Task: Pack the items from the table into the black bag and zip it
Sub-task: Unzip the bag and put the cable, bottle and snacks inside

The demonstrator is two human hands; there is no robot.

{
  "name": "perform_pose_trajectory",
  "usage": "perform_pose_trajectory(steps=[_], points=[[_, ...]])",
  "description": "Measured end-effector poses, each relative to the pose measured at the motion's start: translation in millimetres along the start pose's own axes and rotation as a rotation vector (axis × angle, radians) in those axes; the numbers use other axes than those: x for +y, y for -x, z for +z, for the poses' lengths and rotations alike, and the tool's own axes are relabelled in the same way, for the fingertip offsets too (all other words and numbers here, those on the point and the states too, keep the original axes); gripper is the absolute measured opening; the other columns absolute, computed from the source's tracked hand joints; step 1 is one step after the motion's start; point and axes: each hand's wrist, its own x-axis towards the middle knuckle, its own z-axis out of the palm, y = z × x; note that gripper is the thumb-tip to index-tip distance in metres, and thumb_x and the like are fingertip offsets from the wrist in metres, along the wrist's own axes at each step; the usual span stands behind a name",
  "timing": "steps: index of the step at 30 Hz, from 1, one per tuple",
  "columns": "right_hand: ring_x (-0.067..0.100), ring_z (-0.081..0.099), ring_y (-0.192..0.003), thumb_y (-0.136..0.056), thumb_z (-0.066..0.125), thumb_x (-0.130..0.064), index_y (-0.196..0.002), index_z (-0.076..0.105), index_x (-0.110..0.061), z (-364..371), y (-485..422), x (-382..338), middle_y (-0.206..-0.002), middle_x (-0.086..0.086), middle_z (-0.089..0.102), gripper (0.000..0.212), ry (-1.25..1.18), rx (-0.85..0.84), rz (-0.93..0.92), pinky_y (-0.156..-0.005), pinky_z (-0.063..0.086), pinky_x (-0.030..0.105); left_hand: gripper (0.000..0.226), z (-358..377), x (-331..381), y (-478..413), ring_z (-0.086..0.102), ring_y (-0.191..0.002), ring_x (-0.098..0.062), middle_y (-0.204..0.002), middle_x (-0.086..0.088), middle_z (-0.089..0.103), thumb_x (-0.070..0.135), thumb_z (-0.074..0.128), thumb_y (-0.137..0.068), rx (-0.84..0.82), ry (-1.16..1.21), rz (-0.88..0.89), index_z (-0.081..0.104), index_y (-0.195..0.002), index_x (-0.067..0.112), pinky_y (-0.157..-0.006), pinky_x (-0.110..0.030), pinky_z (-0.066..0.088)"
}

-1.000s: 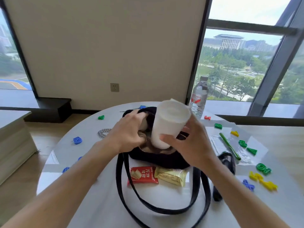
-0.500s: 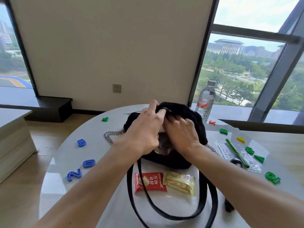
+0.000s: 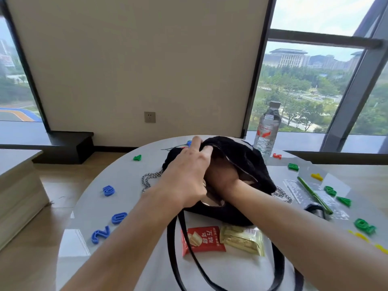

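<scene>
One black bag (image 3: 245, 160) rim lies under left fingers (image 3: 196, 144).

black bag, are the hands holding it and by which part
The left hand grips the black bag by the top edge of its open mouth. The right hand is sunk inside; whether it holds anything cannot be told.

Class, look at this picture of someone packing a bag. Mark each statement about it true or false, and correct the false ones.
1. The zip of the black bag is open. True.
2. The water bottle lies on its side. False: it stands upright behind the bag.
3. The right hand reaches inside the bag. True.
4. The red packet is already in the bag. False: it lies on the table in front of the bag.
5. The left hand grips the bag's rim. True.
</scene>
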Motion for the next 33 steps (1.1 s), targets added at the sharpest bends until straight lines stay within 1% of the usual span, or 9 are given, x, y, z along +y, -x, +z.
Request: perform_pose_trajectory(steps=[3, 5, 8, 11, 14, 17, 22, 25, 33], points=[[0.025, 0.064, -0.114, -0.098, 0.047, -0.016, -0.131, 0.057, -0.013, -13.7, 19.1, 1.8, -0.129, 0.008, 0.063, 0.034, -0.124, -0.042, 0.0, -0.093, 0.049, 0.035, 0.046, 1.9, -5.6, -1.6, 0.053, -0.091, -0.022, -0.115, 0.002, 0.037, 0.013, 0.073, -0.07, -0.011, 0.053, 0.014, 0.049, -0.11, 0.014, -0.075, -0.032, 0.045], [0.025, 0.068, -0.098, -0.093, 0.05, -0.026, -0.12, 0.061, -0.017, -28.1, 47.3, 10.6, -0.115, 0.003, 0.066, 0.03, -0.227, 0.124, -0.078, -0.077, 0.056, 0.037, 0.056, 0.4, -8.5, -1.0, 0.055, -0.098, -0.02, -0.116, 0.005, 0.039, 0.019, 0.075, -0.069, -0.025, 0.089, 0.043, 0.051, -0.12, 0.018, -0.082, -0.033, 0.048], [0.019, 0.063, -0.059, -0.092, 0.044, -0.038, -0.084, 0.061, -0.02, -50.7, 88.0, 38.7, -0.073, -0.007, 0.063, 0.025, -0.415, 0.348, -0.156, -0.051, 0.05, 0.034, 0.054, -1.7, -11.1, -1.1, 0.056, -0.097, -0.018, -0.114, 0.009, 0.043, 0.02, 0.075, -0.07, -0.015, 0.142, 0.078, 0.052, -0.119, 0.023, -0.084, -0.035, 0.048], [0.011, 0.061, -0.051, -0.091, 0.057, -0.039, -0.072, 0.063, -0.02, -55.7, 87.8, 83.8, -0.057, -0.01, 0.063, 0.027, -0.566, 0.577, 0.107, -0.055, 0.053, 0.031, 0.054, -1.0, -10.4, -3.2, 0.054, -0.092, -0.013, -0.111, 0.015, 0.045, 0.024, 0.079, -0.07, 0.011, 0.171, 0.092, 0.052, -0.116, 0.029, -0.08, -0.03, 0.047], [0.014, 0.064, -0.058, -0.086, 0.066, -0.037, -0.072, 0.065, -0.02, -44.4, 55.4, 135.6, -0.059, -0.01, 0.064, 0.022, -0.665, 0.688, 0.477, -0.065, 0.056, 0.036, 0.058, 2.6, -8.8, -4.7, 0.052, -0.094, -0.011, -0.112, 0.018, 0.045, 0.027, 0.082, -0.069, 0.025, 0.169, 0.106, 0.05, -0.117, 0.033, -0.082, -0.028, 0.045], [0.019, 0.07, -0.074, -0.085, 0.07, -0.038, -0.088, 0.067, -0.02, -17.9, 24.0, 176.6, -0.075, -0.007, 0.07, 0.019, -0.714, 0.666, 0.724, -0.076, 0.058, 0.041, 0.061, 5.0, -10.5, -4.1, 0.049, -0.094, -0.006, -0.112, 0.022, 0.042, 0.029, 0.082, -0.069, 0.039, 0.172, 0.117, 0.045, -0.116, 0.038, -0.08, -0.021, 0.038], [0.029, 0.06, -0.11, -0.07, 0.083, -0.048, -0.131, 0.042, -0.018, 34.1, -12.1, 203.7, -0.126, 0.008, 0.054, 0.079, -0.723, 0.376, 0.895, -0.086, 0.052, 0.043, 0.067, 6.1, -13.5, -2.0, 0.051, -0.095, -0.002, -0.109, 0.026, 0.041, 0.03, 0.085, -0.066, 0.05, 0.203, 0.134, 0.039, -0.113, 0.044, -0.081, -0.019, 0.038], [0.033, 0.044, -0.134, -0.066, 0.088, -0.048, -0.15, 0.021, -0.015, 57.1, -30.9, 209.6, -0.149, 0.014, 0.035, 0.112, -0.839, 0.212, 0.928, -0.106, 0.044, 0.045, 0.069, 7.7, -15.8, -3.0, 0.05, -0.095, 0.0, -0.111, 0.028, 0.04, 0.031, 0.085, -0.066, 0.05, 0.199, 0.157, 0.036, -0.112, 0.046, -0.081, -0.014, 0.038], [0.033, 0.061, -0.113, -0.067, 0.091, -0.036, -0.138, 0.034, -0.014, 97.9, -58.3, 212.0, -0.125, 0.013, 0.061, 0.094, -1.015, 0.189, 1.007, -0.097, 0.052, 0.045, 0.065, 10.7, -22.2, -1.1, 0.045, -0.102, 0.008, -0.113, 0.029, 0.037, 0.036, 0.081, -0.069, 0.053, 0.211, 0.176, 0.032, -0.109, 0.05, -0.078, -0.01, 0.038]])
